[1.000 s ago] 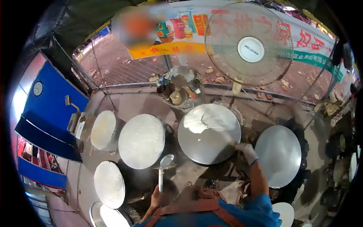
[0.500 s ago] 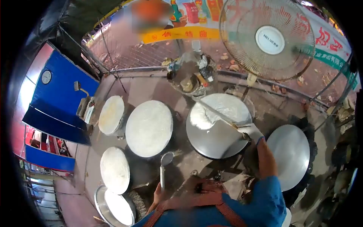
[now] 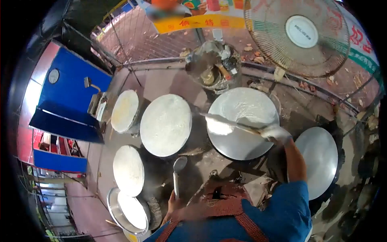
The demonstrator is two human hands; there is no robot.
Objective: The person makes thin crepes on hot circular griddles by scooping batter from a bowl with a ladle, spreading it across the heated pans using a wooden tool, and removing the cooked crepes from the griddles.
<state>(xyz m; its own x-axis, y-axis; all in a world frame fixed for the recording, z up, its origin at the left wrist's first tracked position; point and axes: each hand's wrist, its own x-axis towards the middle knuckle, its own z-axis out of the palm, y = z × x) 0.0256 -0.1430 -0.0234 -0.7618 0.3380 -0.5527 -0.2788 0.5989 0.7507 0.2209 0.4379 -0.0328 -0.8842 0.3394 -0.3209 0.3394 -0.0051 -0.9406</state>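
Observation:
My right hand (image 3: pixel 277 134), in a white glove, grips the end of a long flat spreader (image 3: pixel 236 125). The spreader lies across a round metal griddle (image 3: pixel 244 147). Pale wet batter (image 3: pixel 246 103) coats the griddle's far half and part of its left side; the near part is bare metal. Down at the front, my left hand (image 3: pixel 172 205) is closed around the handle of a ladle (image 3: pixel 176 183), its bowl pointing up and away from me. Part of this hand is hidden by my sleeve and apron.
White-coated discs (image 3: pixel 166 125) lie to the left, with a pot (image 3: pixel 115 207) of white liquid in front. Another bare griddle (image 3: pixel 318 163) stands at the right. A cluttered bin (image 3: pixel 213 84) and a large fan (image 3: pixel 298 38) stand at the back.
My right hand has swept the spreader over the griddle, and the batter has spread to the left and thinned at the middle. The view has shifted slightly. My left hand keeps the ladle.

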